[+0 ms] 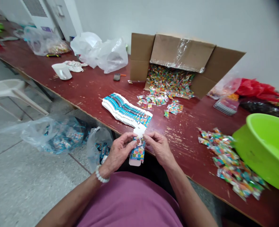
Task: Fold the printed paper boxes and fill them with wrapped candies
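Note:
My left hand (119, 150) and my right hand (158, 145) both pinch a small printed paper box (137, 153), held upright at the table's near edge above my lap. Its white top flap stands open between my fingertips. Just beyond it lies a fanned stack of flat blue-and-white box blanks (126, 109) on the red-brown table (87, 88). A pile of small colourful candy packets (231, 164) lies to my right. More packets (158, 100) spill out of a cardboard box (184, 60) lying on its side at the back.
A lime-green basin (265, 148) sits at the right edge. White and clear plastic bags (101, 52), a white scoop (62, 71) and a phone (117, 77) lie at the back left. Plastic bags of goods (56, 135) rest on the floor; a white plastic chair (9, 91) stands left.

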Motion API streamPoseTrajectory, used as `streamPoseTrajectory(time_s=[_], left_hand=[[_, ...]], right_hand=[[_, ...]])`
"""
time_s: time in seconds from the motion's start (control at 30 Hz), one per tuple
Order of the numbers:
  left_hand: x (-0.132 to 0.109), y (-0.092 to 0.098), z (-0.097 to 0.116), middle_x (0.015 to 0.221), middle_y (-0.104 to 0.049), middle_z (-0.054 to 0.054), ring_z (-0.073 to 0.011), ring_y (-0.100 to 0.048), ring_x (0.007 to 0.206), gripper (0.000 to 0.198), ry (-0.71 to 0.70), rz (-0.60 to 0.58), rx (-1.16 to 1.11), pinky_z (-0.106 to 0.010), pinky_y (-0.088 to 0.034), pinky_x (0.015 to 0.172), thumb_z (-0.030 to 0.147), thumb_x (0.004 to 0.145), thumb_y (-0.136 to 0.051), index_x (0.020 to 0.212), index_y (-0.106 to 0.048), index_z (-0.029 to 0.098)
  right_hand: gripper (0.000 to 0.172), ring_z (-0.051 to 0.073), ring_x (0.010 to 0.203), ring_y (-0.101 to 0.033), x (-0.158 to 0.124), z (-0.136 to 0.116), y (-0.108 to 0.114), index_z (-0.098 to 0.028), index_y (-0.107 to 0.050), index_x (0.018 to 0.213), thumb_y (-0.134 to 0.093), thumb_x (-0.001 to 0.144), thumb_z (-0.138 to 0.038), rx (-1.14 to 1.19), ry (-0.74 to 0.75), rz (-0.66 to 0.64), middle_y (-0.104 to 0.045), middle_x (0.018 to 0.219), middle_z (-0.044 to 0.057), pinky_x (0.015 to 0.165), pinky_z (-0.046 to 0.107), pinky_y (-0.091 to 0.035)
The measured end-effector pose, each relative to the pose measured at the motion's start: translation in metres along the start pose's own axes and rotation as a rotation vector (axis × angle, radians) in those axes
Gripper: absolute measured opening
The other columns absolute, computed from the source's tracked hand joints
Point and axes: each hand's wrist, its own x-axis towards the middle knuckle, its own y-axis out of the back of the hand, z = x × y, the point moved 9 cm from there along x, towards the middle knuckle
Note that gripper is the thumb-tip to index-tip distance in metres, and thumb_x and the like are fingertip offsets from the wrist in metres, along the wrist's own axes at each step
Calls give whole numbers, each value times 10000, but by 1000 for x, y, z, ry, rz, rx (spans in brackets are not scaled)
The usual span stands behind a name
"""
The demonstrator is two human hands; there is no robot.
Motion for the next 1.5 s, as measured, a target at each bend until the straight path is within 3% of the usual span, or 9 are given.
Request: streamPoseTrajectory(time_s=[0.13,0.23,0.33,0.47,0.7,0.83,1.07,1.3,1.5], left_hand=[[3,2,6,912,-693,-27,-162,-634,821,228,-30,-25,81,-251,-511,732,382,858,-687,971,-683,184],[4,6,3,831,-674,16,-146,-640,762,395,-14,-3,-12,-243,-511,695,359,813,-753,1144,-583,228],[2,0,-9,833,-666,25,-145,-666,762,585,102,-60,-160,-241,-527,682,408,816,-759,1298,-462,259],[-7,-20,-29,850,-691,-43,-169,-682,626,568,323,-202,-261,-267,-535,558,618,878,-592,1280,-549,219],[-8,-25,-41,693,-662,-12,-138,-607,491,644,443,-95,-366,-231,-484,447,728,880,-468,1306,-609,268],[-5,-28,-42,676,-650,-11,-125,-586,489,655,414,-75,-367,-219,-477,451,729,865,-499,1277,-643,240],[-4,-29,-39,694,-675,-13,-132,-600,531,685,335,-92,-282,-214,-474,471,699,883,-506,1426,-540,282],[-7,-31,-51,721,-694,-39,-145,-595,516,693,408,-57,-349,-248,-468,477,744,838,-526,1260,-679,215],[-4,-40,-33,852,-743,-66,-133,-605,552,700,301,-101,-306,-236,-468,496,740,863,-493,1327,-648,239]], right_hand=[[368,126,627,-605,5,1,-5,-223,-703,924,-875,659,-413,64,-56,-124,-686,726,-20,608,254,-491],[283,136,682,-628,3,-3,-13,-204,-724,893,-837,728,-404,-21,-16,-227,-704,769,4,659,263,-508],[234,149,661,-627,0,-9,-8,-208,-719,797,-804,769,-424,-96,67,-167,-708,764,12,652,282,-513],[213,196,726,-661,-5,-19,-10,-238,-737,817,-764,806,-449,-237,192,-143,-716,790,33,674,318,-533],[155,173,736,-671,-11,-24,-24,-224,-691,829,-676,888,-366,-266,179,-265,-738,1078,57,622,304,-555],[103,185,839,-681,-7,-25,-24,-216,-704,808,-712,840,-313,-263,174,-239,-749,1020,51,714,306,-552],[251,110,598,-571,-1,-2,-18,-180,-674,728,-750,792,-411,-73,-15,-160,-728,908,35,535,239,-474],[194,177,843,-635,-20,-23,-20,-230,-725,860,-634,924,-389,-228,189,-271,-714,1081,51,724,305,-508],[127,170,831,-659,-17,-21,-19,-218,-680,827,-682,877,-335,-171,162,-223,-728,1056,49,669,280,-492]])
